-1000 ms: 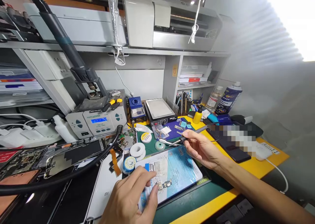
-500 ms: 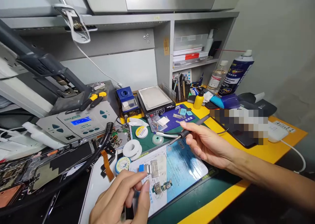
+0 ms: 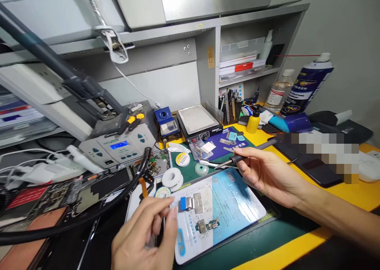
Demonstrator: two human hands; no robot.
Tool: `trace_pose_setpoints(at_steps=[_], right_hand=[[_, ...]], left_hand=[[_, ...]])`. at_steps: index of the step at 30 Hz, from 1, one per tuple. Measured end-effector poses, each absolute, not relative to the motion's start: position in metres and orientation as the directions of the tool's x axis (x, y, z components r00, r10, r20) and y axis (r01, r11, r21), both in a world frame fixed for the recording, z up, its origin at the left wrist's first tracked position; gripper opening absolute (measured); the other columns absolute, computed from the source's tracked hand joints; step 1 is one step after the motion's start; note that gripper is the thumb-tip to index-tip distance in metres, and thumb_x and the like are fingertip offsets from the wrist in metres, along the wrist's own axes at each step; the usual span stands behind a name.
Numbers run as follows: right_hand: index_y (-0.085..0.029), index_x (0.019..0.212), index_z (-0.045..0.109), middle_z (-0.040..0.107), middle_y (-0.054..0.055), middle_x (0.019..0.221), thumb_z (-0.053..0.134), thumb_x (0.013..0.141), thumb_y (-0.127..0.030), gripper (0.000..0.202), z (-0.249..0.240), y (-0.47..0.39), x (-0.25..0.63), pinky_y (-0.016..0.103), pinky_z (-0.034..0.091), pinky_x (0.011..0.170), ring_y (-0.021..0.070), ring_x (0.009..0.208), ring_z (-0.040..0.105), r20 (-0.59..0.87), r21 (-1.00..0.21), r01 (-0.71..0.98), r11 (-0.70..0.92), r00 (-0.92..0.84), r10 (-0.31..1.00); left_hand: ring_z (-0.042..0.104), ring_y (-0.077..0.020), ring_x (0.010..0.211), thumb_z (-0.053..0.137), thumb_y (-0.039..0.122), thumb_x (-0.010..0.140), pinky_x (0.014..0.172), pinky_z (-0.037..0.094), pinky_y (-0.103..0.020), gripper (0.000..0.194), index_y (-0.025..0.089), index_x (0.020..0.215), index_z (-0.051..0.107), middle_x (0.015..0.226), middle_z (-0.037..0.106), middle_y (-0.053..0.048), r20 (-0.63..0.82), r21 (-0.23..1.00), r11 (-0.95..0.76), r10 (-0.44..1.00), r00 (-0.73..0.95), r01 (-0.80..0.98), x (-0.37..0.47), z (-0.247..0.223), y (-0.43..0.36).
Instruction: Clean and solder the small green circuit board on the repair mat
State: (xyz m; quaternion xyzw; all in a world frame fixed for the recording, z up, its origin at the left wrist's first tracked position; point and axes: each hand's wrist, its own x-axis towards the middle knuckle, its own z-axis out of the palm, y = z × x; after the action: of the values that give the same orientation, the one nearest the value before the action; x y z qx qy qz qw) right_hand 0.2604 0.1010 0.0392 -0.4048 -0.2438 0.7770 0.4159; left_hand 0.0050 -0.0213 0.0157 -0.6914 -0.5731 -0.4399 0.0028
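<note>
My right hand [image 3: 268,175] grips a soldering iron [image 3: 236,159] by its dark handle, like a pen. Its metal tip points left, above the far edge of a blue-and-white card [image 3: 237,210] on the mat. Just left of the card is my left hand [image 3: 142,234], fingers curled and thumb slightly apart from the index, with nothing visible between them. Close by its fingertips, a flex connector piece with a blue tab [image 3: 184,203] lies on the card. A small green circuit board [image 3: 208,225] rests nearer me on the same card.
Behind the card are a solder spool [image 3: 172,178], a round yellow-labelled tin [image 3: 182,159] and a heating plate [image 3: 197,119]. A rework station [image 3: 118,143] with a thick black hose [image 3: 139,179] stands left. On the right are a phone [image 3: 311,163] and a spray can [image 3: 307,88].
The whole view has shifted, so the bench appears farther right. My left fingertips have drawn slightly away from the blue tab. My right hand still holds the soldering iron.
</note>
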Motion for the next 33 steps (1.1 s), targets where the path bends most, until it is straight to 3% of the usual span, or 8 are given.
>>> trace_pose_setpoints(at_steps=[4, 8, 15, 18, 22, 26, 33], right_hand=[[-0.016, 0.066, 0.058, 0.06, -0.003, 0.054, 0.069, 0.09, -0.022, 0.027, 0.041, 0.102, 0.26, 0.012, 0.039, 0.026, 0.0041, 0.031, 0.046, -0.43, -0.721, -0.437, -0.538, -0.326, 0.842], [-0.017, 0.067, 0.055, 0.057, -0.004, 0.054, 0.066, 0.093, -0.021, 0.029, 0.039, 0.105, 0.259, 0.012, 0.037, 0.025, 0.0034, 0.029, 0.043, -0.437, -0.732, -0.432, -0.527, -0.296, 0.85], [-0.017, 0.069, 0.055, 0.056, -0.003, 0.052, 0.061, 0.094, -0.015, 0.026, 0.04, 0.11, 0.263, 0.013, 0.037, 0.025, 0.0043, 0.029, 0.045, -0.415, -0.745, -0.45, -0.493, -0.268, 0.87], [-0.018, 0.07, 0.055, 0.056, -0.004, 0.051, 0.061, 0.093, -0.014, 0.024, 0.039, 0.111, 0.264, 0.013, 0.038, 0.024, 0.0046, 0.029, 0.044, -0.404, -0.746, -0.454, -0.487, -0.273, 0.873], [-0.019, 0.072, 0.054, 0.056, -0.004, 0.052, 0.063, 0.092, -0.015, 0.022, 0.038, 0.11, 0.265, 0.013, 0.037, 0.024, 0.005, 0.029, 0.044, -0.392, -0.745, -0.452, -0.491, -0.298, 0.87], [-0.019, 0.071, 0.054, 0.056, -0.004, 0.051, 0.064, 0.091, -0.015, 0.023, 0.037, 0.108, 0.264, 0.014, 0.037, 0.024, 0.005, 0.029, 0.044, -0.391, -0.748, -0.438, -0.499, -0.317, 0.864], [-0.018, 0.07, 0.053, 0.054, -0.005, 0.05, 0.061, 0.094, -0.016, 0.025, 0.037, 0.109, 0.263, 0.013, 0.035, 0.025, 0.0045, 0.029, 0.044, -0.387, -0.758, -0.423, -0.496, -0.32, 0.865]], left_hand=[[0.065, -0.0108, 0.069, 0.062, 0.03, 0.094, 0.057, 0.052, -0.019, 0.016, 0.022, 0.108, 0.066, 0.085, 0.067, 0.0, 0.582, 0.514, -0.235, 0.802, -0.135, 0.825, -0.027, 0.038, -0.021], [0.059, -0.0117, 0.057, 0.058, 0.042, 0.095, 0.052, 0.048, -0.022, 0.023, 0.024, 0.104, 0.068, 0.07, 0.062, 0.003, 0.394, 0.444, -0.108, 0.915, -0.086, 0.89, -0.033, 0.058, -0.012], [0.066, -0.0224, 0.098, 0.056, 0.037, 0.09, 0.088, 0.052, -0.036, 0.023, 0.027, 0.102, 0.072, 0.104, 0.07, -0.003, 0.131, 0.338, -0.143, 0.986, 0.104, 0.93, -0.019, 0.089, 0.041], [0.065, -0.0243, 0.103, 0.054, 0.041, 0.093, 0.092, 0.05, -0.04, 0.027, 0.026, 0.106, 0.071, 0.109, 0.07, -0.004, 0.064, 0.305, -0.096, 0.995, 0.08, 0.948, -0.033, 0.101, 0.043], [0.066, -0.0212, 0.099, 0.065, 0.041, 0.089, 0.089, 0.053, -0.04, 0.024, 0.023, 0.104, 0.071, 0.105, 0.071, -0.003, -0.071, 0.277, -0.084, 0.992, 0.108, 0.957, -0.05, 0.096, 0.023], [0.066, -0.019, 0.096, 0.06, 0.042, 0.097, 0.089, 0.055, -0.042, 0.029, 0.018, 0.112, 0.066, 0.107, 0.069, -0.005, -0.045, 0.262, -0.06, 0.996, 0.075, 0.963, -0.051, 0.085, 0.02], [0.066, -0.0208, 0.104, 0.062, 0.04, 0.096, 0.091, 0.057, -0.043, 0.031, 0.018, 0.117, 0.064, 0.119, 0.067, -0.007, -0.067, 0.227, -0.128, 0.987, 0.146, 0.966, -0.044, 0.085, 0.052]])
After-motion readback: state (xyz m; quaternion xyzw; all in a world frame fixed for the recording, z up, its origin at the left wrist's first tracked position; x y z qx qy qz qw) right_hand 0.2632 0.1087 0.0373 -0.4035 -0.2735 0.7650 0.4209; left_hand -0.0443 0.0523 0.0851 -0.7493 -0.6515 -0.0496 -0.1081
